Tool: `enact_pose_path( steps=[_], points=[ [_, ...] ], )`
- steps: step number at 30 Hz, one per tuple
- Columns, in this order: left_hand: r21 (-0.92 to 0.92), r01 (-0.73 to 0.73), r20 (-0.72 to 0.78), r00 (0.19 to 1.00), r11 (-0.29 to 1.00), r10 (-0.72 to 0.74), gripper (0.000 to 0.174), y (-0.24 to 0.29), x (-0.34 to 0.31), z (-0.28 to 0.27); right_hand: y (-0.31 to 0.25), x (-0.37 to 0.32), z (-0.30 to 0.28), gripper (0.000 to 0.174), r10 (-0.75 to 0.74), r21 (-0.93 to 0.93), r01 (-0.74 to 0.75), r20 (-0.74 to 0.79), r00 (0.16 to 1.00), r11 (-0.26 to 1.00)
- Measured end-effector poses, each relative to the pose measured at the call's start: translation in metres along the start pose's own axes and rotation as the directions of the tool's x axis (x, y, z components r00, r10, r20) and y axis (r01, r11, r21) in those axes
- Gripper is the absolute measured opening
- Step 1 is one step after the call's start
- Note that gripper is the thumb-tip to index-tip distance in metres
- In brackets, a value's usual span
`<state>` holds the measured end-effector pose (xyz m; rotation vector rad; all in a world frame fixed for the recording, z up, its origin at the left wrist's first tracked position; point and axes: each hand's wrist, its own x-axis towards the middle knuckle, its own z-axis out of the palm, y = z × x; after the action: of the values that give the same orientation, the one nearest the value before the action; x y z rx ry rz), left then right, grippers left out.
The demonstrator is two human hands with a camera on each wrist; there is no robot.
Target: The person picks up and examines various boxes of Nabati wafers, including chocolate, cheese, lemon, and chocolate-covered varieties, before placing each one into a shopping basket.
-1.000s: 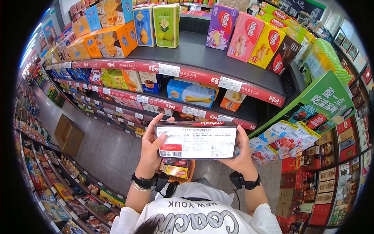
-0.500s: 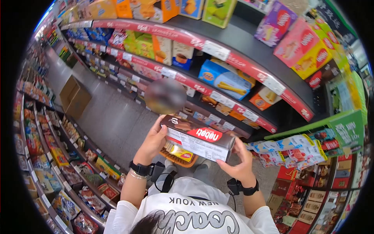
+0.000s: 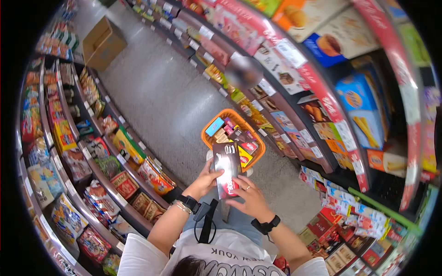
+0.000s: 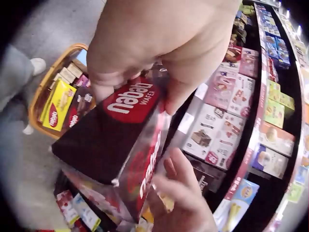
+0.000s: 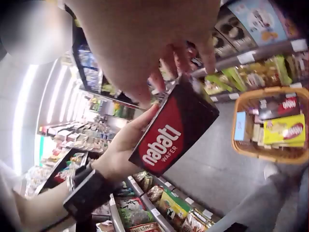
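Observation:
My left hand [image 3: 202, 182] grips a dark brown box of nabati wafers [image 3: 225, 168], thumb on its upper face. In the left wrist view the box [image 4: 111, 140] shows its red logo end. My right hand [image 3: 251, 198] is at the near right edge of the box, its fingers extended and overlapping it. Just beyond the box, on the floor, stands an orange basket [image 3: 261, 146]. Inside lie a yellow nabati box [image 5: 285, 130], another dark nabati box [image 5: 277, 106] and a light blue box [image 3: 215, 127].
Shelves of boxed biscuits [image 3: 363, 112] run along the right, with hanging bags [image 3: 354, 209] at the lower right. Packaged snacks [image 3: 156, 177] fill the shelves on the left. Grey floor [image 3: 154, 92] lies between, with a cardboard carton [image 3: 108, 50] farther up the aisle.
The view has turned from the shelf down to the basket. The wafer box has turned from crosswise to lengthwise and come over the basket's near side. My right hand has loosened from its end.

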<state>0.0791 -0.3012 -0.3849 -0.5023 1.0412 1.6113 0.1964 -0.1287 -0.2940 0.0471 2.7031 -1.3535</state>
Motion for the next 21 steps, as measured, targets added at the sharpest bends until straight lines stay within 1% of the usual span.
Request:
enact_pose_path(
  steps=[2, 3, 4, 5, 6, 7, 9, 10, 11, 12, 13, 14, 15, 16, 17, 19, 20, 21],
  points=[
    [-0.077, 0.036, -0.059, 0.997, 0.996, -0.041, 0.074, -0.026, 0.015, -0.026, 0.043, 0.011, 0.04, 0.053, 0.167, 0.014, -0.166, -0.102, 0.981, 0.986],
    [-0.111, 0.056, -0.086, 0.994, 0.992, -0.066, 0.076, -0.037, 0.024, -0.038, 0.061, 0.018, 0.058, 0.056, 0.253, 0.028, -0.251, -0.156, 0.955, 0.967],
    [-0.107, 0.072, -0.11, 0.99, 0.992, -0.084, 0.078, -0.043, 0.032, -0.048, 0.078, 0.03, 0.07, 0.068, 0.291, 0.07, -0.283, -0.174, 0.941, 0.957],
    [-0.088, 0.06, -0.105, 0.992, 0.994, -0.07, 0.078, -0.051, 0.043, -0.057, 0.105, 0.038, 0.09, 0.069, 0.396, 0.261, -0.359, -0.104, 0.912, 0.896],
    [-0.069, 0.051, -0.098, 0.993, 0.996, -0.057, 0.077, -0.055, 0.053, -0.063, 0.139, 0.044, 0.112, 0.07, 0.487, 0.434, -0.433, -0.016, 0.873, 0.79],
    [-0.045, 0.041, -0.087, 0.995, 0.998, -0.045, 0.077, -0.057, 0.066, -0.069, 0.164, 0.053, 0.128, 0.071, 0.56, 0.58, -0.496, 0.081, 0.825, 0.646],
    [-0.011, 0.024, -0.038, 0.999, 1.0, -0.024, 0.076, -0.06, 0.09, -0.085, 0.19, 0.087, 0.134, 0.073, 0.576, 0.823, -0.421, 0.145, 0.805, 0.382],
    [0.001, 0.019, -0.024, 1.0, 1.0, -0.019, 0.075, -0.058, 0.102, -0.092, 0.196, 0.103, 0.13, 0.071, 0.582, 0.769, -0.441, 0.111, 0.805, 0.462],
    [0.014, 0.012, -0.007, 1.0, 1.0, -0.012, 0.074, -0.056, 0.116, -0.099, 0.214, 0.114, 0.134, 0.069, 0.581, 0.748, -0.479, 0.154, 0.799, 0.46],
    [0.07, 0.008, -0.023, 1.0, 0.998, -0.007, 0.075, -0.057, 0.131, -0.11, 0.231, 0.123, 0.139, 0.067, 0.581, 0.724, -0.516, 0.195, 0.79, 0.458],
    [0.159, -0.022, 0.008, 1.0, 0.987, 0.021, 0.074, -0.057, 0.144, -0.122, 0.246, 0.129, 0.145, 0.066, 0.583, 0.699, -0.552, 0.235, 0.777, 0.454],
    [0.193, 0.016, -0.009, 1.0, 0.981, -0.015, 0.068, -0.059, 0.157, -0.135, 0.259, 0.133, 0.151, 0.06, 0.652, 0.667, -0.592, 0.207, 0.73, 0.452],
    [0.227, 0.052, -0.028, 0.999, 0.973, -0.047, 0.063, -0.062, 0.172, -0.149, 0.269, 0.14, 0.155, 0.059, 0.674, 0.702, -0.567, 0.167, 0.72, 0.431],
    [0.256, 0.04, -0.077, 0.997, 0.966, -0.02, 0.048, -0.06, 0.186, -0.161, 0.28, 0.144, 0.16, 0.059, 0.715, 0.736, -0.577, 0.185, 0.674, 0.353],
    [0.217, 0.052, -0.206, 0.979, 0.975, -0.006, 0.042, -0.068, 0.204, -0.175, 0.291, 0.148, 0.165, 0.059, 0.752, 0.767, -0.579, 0.204, 0.627, 0.276],
    [0.141, 0.06, -0.359, 0.933, 0.988, -0.006, 0.043, -0.076, 0.236, -0.202, 0.335, 0.146, 0.188, 0.06, 0.697, 0.594, -0.597, 0.084, 0.712, 0.539],
    [0.126, 0.014, -0.434, 0.9, 0.992, 0.042, 0.047, -0.079, 0.249, -0.209, 0.358, 0.143, 0.199, 0.06, 0.653, 0.485, -0.584, 0.034, 0.757, 0.651],
    [0.123, -0.019, -0.458, 0.886, 0.992, 0.073, 0.048, -0.087, 0.265, -0.217, 0.37, 0.149, 0.202, 0.061, 0.65, 0.44, -0.612, 0.082, 0.756, 0.657]
  ],
)
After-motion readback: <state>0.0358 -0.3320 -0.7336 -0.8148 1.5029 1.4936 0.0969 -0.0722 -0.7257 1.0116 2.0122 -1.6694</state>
